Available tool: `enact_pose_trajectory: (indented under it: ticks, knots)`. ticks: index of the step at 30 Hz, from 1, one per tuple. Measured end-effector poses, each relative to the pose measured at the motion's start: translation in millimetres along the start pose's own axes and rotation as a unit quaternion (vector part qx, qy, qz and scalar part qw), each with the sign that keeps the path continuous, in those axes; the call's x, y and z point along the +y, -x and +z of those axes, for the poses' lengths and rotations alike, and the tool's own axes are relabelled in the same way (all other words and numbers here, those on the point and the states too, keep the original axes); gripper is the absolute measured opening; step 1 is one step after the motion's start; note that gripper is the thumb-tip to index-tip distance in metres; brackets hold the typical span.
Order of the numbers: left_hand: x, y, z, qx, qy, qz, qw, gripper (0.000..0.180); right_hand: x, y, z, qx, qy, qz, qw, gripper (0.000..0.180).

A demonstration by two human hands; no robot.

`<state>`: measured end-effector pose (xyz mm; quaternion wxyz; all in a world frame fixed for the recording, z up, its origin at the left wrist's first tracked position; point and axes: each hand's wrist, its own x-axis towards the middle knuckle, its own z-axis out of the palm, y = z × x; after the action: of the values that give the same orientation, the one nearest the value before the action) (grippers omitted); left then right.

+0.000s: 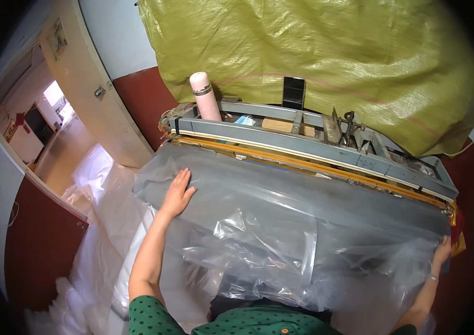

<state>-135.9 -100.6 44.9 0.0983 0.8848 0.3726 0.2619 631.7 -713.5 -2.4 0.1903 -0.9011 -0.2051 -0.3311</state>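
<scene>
Clear plastic film (pixel 270 218) is spread over a grey tabletop in front of me and hangs in crumpled folds toward my body. My left hand (pixel 178 192) lies flat on the film near its left end, fingers stretched out and thumb apart. At the far right end, my right hand (pixel 442 251) is closed on the film's edge, seen from the side with its fingers partly hidden. Just beyond the film runs a long grey metal frame with a yellow-orange bar (pixel 304 164) along its near side, like a heat-sealing machine.
A pink thermos (pixel 205 97) stands on the grey frame (pixel 237 127) at the left, with scissors (pixel 349 127) farther right. Yellow-green woven sheeting (pixel 304 44) hangs behind. More plastic film (pixel 97 223) is heaped at the left, beside an open door (pixel 94 89).
</scene>
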Motion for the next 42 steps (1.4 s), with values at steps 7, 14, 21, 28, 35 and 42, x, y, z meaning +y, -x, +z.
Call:
enact_pose_trajectory:
  ticks: [7,14,21,28,35,42]
  knots:
    - [-63,-23,-15,-0.003,-0.142,-0.175,0.974,0.065,-26,1,-13,-0.112,0.114,0.084,0.984,0.023]
    - [-48,-55,-42,-0.054,-0.049,-0.233,0.970,0.057,74,-47,37,-0.283,0.091,0.067,0.952,0.023]
    - [-167,61,-24,0.326,0.066,-0.312,0.890,0.045,61,-118,-39,-0.110,-0.105,0.038,0.988,0.038]
    - [-168,205,58,0.068,-0.236,-0.267,0.932,0.023,-115,-141,-21,-0.188,-0.268,-0.136,0.935,0.024]
    - [-140,265,3,0.117,-0.176,-0.315,0.925,0.003,-441,-40,-115,-0.248,-0.293,-0.308,0.871,0.011]
    - [-154,391,-69,0.522,0.242,-0.493,0.652,0.005,-609,67,-163,-0.285,-0.309,-0.499,0.758,0.011]
